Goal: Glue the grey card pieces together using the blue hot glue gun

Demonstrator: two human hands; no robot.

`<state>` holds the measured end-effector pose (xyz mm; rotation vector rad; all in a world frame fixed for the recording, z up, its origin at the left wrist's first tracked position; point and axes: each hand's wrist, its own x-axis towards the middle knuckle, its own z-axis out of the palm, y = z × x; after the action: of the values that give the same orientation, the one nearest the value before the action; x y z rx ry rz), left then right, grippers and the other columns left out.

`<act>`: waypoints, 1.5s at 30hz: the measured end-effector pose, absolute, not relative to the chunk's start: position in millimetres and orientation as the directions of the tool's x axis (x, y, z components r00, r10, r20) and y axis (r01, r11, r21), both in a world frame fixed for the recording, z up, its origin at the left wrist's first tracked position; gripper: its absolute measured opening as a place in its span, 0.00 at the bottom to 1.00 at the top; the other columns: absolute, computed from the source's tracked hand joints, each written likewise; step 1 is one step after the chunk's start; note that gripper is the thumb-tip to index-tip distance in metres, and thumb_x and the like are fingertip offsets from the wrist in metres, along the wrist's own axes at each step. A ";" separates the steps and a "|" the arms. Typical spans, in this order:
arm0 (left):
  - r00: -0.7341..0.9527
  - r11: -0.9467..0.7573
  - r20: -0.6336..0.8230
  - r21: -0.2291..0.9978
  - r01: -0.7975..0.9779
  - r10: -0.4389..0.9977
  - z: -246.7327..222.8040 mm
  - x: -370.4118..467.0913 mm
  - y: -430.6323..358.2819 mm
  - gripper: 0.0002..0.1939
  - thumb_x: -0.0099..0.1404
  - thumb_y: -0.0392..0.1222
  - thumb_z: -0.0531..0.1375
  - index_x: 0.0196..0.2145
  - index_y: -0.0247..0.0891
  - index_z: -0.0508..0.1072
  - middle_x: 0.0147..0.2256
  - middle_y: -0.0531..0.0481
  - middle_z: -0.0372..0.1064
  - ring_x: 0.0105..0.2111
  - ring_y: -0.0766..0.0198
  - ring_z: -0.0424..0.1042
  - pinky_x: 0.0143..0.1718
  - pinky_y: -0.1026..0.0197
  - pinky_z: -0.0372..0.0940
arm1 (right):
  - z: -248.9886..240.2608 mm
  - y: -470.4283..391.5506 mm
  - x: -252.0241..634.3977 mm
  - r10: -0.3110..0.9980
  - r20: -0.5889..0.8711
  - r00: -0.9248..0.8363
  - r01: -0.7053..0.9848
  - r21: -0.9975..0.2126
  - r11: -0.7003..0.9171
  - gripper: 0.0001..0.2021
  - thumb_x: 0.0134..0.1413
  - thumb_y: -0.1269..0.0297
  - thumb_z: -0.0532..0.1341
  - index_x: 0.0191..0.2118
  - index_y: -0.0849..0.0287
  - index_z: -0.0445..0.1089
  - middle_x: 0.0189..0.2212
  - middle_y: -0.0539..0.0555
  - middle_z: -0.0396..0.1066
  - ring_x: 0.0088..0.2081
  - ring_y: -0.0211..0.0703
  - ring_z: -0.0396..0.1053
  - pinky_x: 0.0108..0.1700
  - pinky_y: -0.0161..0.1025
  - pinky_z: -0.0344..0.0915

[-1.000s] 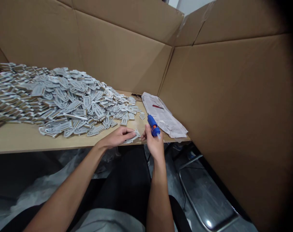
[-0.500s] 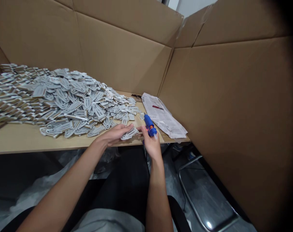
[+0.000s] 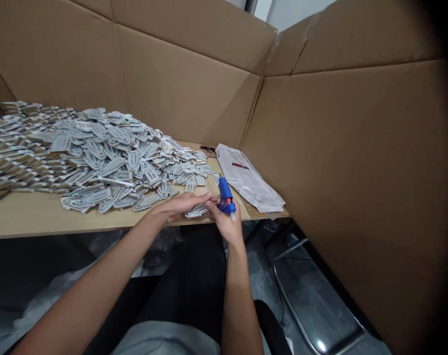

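Observation:
My left hand (image 3: pixel 181 204) is closed on a grey-white flat piece (image 3: pixel 197 211) with a looped outline, just above the table's front edge. My right hand (image 3: pixel 227 222) is wrapped round a blue glue gun (image 3: pixel 227 195), whose nozzle points away from me. The right thumb and the left fingertips meet at the piece, covering part of it. A large heap of similar grey-white pieces (image 3: pixel 116 158) lies beyond and to the left of my hands.
Folded newspaper (image 3: pixel 246 180) with a red pen-like object (image 3: pixel 240 165) on it lies to the right. Cardboard walls (image 3: pixel 187 84) stand behind and at the right of the table (image 3: pixel 35 214). A metal-framed chair (image 3: pixel 313 296) is below right.
My right thumb has moved left onto the piece, and the left thumb has stretched toward it. The glue gun has shifted slightly left and down and turned a little.

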<state>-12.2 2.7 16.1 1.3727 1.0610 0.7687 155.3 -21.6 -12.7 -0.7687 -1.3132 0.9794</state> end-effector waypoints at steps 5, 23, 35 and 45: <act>0.424 0.098 -0.158 0.982 0.159 0.892 9.2 -18.1 4.9 0.20 0.51 0.56 0.74 0.31 0.36 0.80 0.26 0.52 0.72 0.26 0.64 0.66 0.26 0.63 0.55 | -17.7 -16.1 154.9 0.895 0.429 0.121 -0.137 -0.886 0.443 0.16 0.54 0.52 0.72 0.32 0.56 0.67 0.31 0.51 0.73 0.32 0.45 0.72 0.39 0.39 0.70; 0.536 -0.062 0.026 0.997 0.049 0.844 5.3 -18.9 -7.8 0.14 0.61 0.49 0.70 0.35 0.33 0.78 0.28 0.54 0.66 0.26 0.70 0.60 0.25 0.68 0.54 | -12.6 -23.9 188.1 0.930 0.352 0.109 -0.125 -0.923 0.364 0.17 0.58 0.51 0.70 0.35 0.53 0.62 0.23 0.44 0.66 0.16 0.37 0.62 0.21 0.36 0.59; 0.555 -0.092 0.026 0.992 0.090 0.831 0.0 -24.7 -1.7 0.19 0.63 0.54 0.68 0.28 0.32 0.76 0.23 0.52 0.64 0.22 0.70 0.60 0.22 0.67 0.53 | -17.6 -20.3 180.7 0.926 0.365 0.093 -0.048 -0.928 0.370 0.13 0.59 0.55 0.67 0.37 0.54 0.64 0.28 0.48 0.71 0.28 0.48 0.77 0.33 0.42 0.77; 0.559 -0.164 0.084 0.982 0.095 0.825 -1.5 -25.1 -1.0 0.19 0.63 0.54 0.68 0.31 0.32 0.80 0.26 0.51 0.68 0.25 0.68 0.63 0.27 0.65 0.58 | -13.3 -22.7 177.0 0.915 0.387 0.111 -0.042 -0.918 0.393 0.12 0.58 0.57 0.68 0.35 0.55 0.65 0.27 0.48 0.72 0.30 0.47 0.76 0.37 0.41 0.76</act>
<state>-25.1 -1.0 -1.5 1.6259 0.7903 0.7795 177.0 -22.7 -13.3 -0.9133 -1.2545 0.8700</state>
